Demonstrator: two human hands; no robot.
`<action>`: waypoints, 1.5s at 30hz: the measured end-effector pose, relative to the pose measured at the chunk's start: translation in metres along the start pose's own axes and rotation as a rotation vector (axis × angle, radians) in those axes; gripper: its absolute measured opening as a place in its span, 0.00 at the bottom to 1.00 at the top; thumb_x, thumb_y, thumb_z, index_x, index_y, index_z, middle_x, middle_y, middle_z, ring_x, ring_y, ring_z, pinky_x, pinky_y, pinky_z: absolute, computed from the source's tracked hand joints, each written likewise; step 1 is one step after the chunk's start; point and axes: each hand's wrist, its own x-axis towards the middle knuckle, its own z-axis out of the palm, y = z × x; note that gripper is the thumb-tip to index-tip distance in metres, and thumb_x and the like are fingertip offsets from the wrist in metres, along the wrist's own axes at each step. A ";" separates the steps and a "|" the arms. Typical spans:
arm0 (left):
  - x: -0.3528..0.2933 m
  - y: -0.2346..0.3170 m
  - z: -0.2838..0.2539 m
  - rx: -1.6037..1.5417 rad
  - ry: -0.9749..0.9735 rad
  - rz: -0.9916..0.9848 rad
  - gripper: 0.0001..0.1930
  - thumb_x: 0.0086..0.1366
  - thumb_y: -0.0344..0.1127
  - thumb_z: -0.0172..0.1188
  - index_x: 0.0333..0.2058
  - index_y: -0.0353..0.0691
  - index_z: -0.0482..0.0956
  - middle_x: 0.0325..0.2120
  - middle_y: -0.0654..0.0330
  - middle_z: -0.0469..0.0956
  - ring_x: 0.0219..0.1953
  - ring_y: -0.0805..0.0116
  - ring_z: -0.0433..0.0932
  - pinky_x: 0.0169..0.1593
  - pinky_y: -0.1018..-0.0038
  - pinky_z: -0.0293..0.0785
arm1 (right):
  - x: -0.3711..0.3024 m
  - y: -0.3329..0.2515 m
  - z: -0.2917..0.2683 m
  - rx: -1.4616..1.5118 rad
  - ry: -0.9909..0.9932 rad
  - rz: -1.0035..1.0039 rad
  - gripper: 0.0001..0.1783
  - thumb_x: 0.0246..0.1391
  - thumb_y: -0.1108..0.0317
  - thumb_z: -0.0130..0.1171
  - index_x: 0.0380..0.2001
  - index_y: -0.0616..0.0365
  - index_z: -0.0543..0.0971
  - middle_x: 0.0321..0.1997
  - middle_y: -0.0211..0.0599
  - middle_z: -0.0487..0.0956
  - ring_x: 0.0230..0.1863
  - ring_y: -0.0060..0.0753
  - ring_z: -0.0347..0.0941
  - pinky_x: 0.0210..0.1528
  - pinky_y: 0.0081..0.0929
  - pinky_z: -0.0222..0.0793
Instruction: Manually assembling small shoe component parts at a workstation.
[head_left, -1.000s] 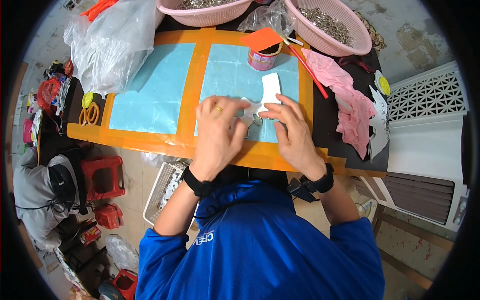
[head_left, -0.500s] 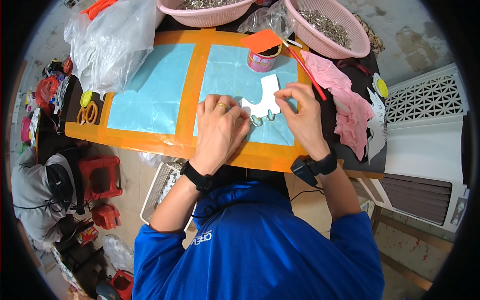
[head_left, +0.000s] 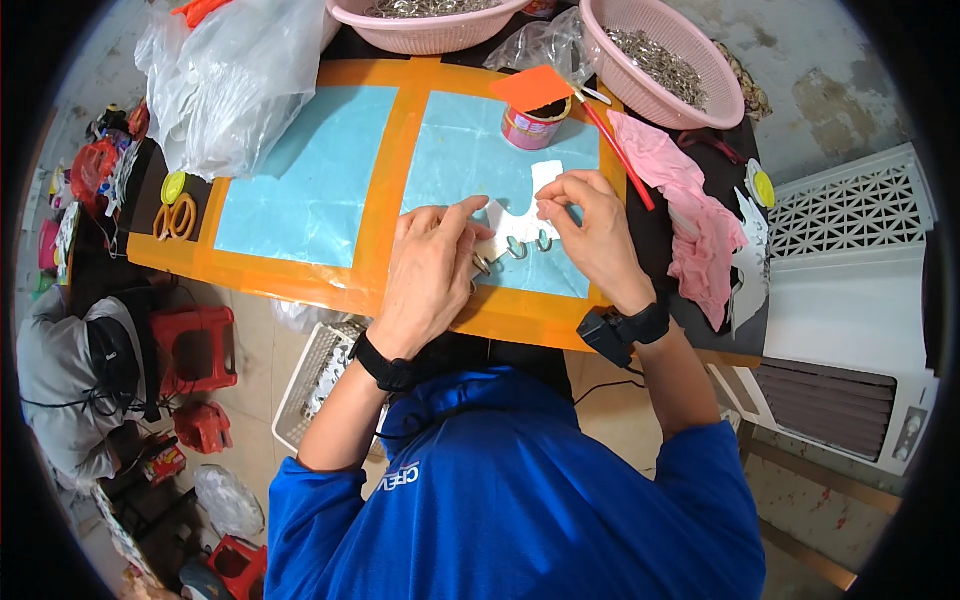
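Observation:
A white curved card (head_left: 549, 175) lies on the blue sheet in front of me, with several small shiny metal rings or clips (head_left: 516, 247) along its near edge. My left hand (head_left: 430, 262) is at the card's left end, thumb and fingers closing on it, the index finger raised a little. From the other side my right hand (head_left: 598, 235) pinches with thumb and index finger at the card's right arm. The fingers hide whether anything small is in that pinch. Just beyond stands a pink tin (head_left: 530, 130) with dark contents and an orange scraper-like piece (head_left: 532, 88) across its top.
Pink baskets (head_left: 616, 62) of silver metal pieces stand at the back. A red-handled brush (head_left: 622, 155) and pink cloth (head_left: 680, 215) lie to the right. Scissors (head_left: 176, 215) and a plastic bag (head_left: 230, 90) are on the left. A person (head_left: 75, 385) sits at far left.
My left hand's index finger has lifted and straightened. My right hand has moved slightly left and now overlaps the card's right arm; more metal pieces show beside my left fingers.

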 end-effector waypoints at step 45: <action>0.014 0.002 -0.019 0.130 -0.166 -0.060 0.09 0.63 0.26 0.65 0.41 0.35 0.78 0.37 0.47 0.82 0.45 0.43 0.79 0.50 0.54 0.76 | -0.039 -0.042 0.028 -0.277 -0.084 -0.267 0.12 0.46 0.71 0.79 0.35 0.55 0.86 0.44 0.32 0.77 0.57 0.43 0.70 0.58 0.44 0.66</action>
